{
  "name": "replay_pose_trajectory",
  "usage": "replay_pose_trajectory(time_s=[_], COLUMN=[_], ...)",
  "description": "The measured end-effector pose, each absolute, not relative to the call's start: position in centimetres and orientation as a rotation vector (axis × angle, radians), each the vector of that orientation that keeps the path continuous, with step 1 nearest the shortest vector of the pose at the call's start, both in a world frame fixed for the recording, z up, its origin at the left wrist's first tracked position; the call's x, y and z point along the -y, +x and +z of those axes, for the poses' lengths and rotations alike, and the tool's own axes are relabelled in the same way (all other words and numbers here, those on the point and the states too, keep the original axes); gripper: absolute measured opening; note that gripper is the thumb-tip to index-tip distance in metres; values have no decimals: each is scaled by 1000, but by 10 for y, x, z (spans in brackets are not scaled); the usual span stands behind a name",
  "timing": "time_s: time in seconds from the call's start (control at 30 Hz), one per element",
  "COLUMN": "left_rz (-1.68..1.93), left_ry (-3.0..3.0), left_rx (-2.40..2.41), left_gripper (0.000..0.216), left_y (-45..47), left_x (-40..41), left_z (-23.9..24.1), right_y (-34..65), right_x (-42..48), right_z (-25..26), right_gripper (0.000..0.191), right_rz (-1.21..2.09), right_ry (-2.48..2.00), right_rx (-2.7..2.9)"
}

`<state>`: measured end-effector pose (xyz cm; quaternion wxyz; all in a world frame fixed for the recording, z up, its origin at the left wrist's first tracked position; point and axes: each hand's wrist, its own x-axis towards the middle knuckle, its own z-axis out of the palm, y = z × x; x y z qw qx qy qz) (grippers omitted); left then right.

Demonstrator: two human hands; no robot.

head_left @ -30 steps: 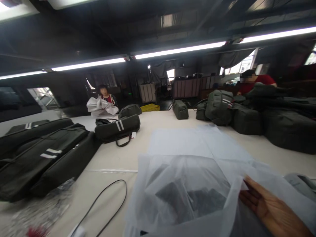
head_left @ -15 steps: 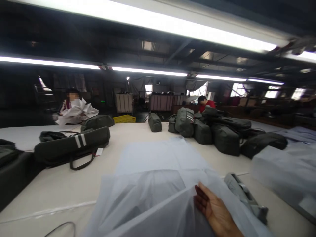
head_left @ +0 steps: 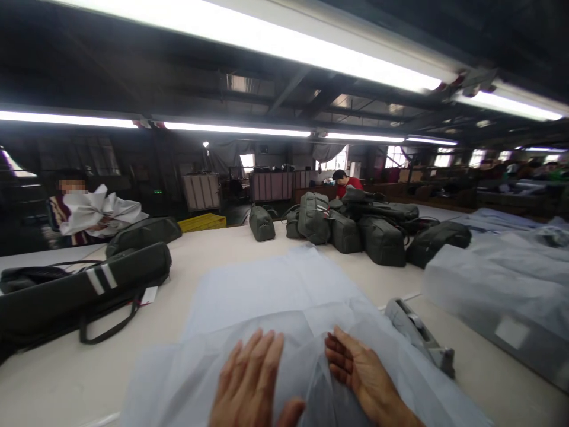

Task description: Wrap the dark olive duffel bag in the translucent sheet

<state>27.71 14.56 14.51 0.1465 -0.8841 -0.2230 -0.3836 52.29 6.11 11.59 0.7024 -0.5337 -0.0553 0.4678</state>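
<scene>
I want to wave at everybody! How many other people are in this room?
2. One person at the far left holds white paper; another person in red is behind the green bags. More may be hidden far right.

Thin white translucent bag (head_left: 275, 290), lying on the table (head_left: 169, 320).
Material: pale grey-white film, soft and slightly see-through, in more than one layer. Position: at the table's near edge, about midway across it, running lengthwise toward the table's middle. Far part lies flat and smooth on the tabletop, ending in a blunt peak well short of the table's far side. Near part is raised and puffed, wrinkled, with an upright crease along its middle. Contents under the raised part cannot be made out. Near end runs out of view.
</scene>
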Motion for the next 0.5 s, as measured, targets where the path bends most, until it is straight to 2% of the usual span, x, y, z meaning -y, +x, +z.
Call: replay_pose_trajectory(time_s=[0.03,0.07,0.17,0.23,0.33,0.37,0.43,0.5], left_rz=[-1009,-935,-704,-655,-699,-709,-726,-722], left_ry=[-2624,-2713,-2942,-3013,-3055,-3061,-3062,-3064], left_rx=[640,733,1101,1211,1184,1165,1131,1130], left_gripper=[70,61,14,12,11,10,10,10], left_y=[306,332,379,386,380,378,377,379], left_x=[-143,-141,-141,-145,-153,-155,-157,-158], left_z=[144,143,142,139,130,127,120,116], right_y=[523,523,527,534,548,552,558,560], right_x=[-60,-59,-50,-42,-34,-34,-40,-53], right_z=[117,118,118,115,114,115,121,130], right_gripper=[61,64,67,58,38,37,52,68], right_rz=[1045,1058,1083,950,502,368,209,205], right_ry=[-1189,-1185,-1192,-1284,-1485,-1528,-1589,-1638], right_rx=[133,147,264,436,864,1047,1409,1670])
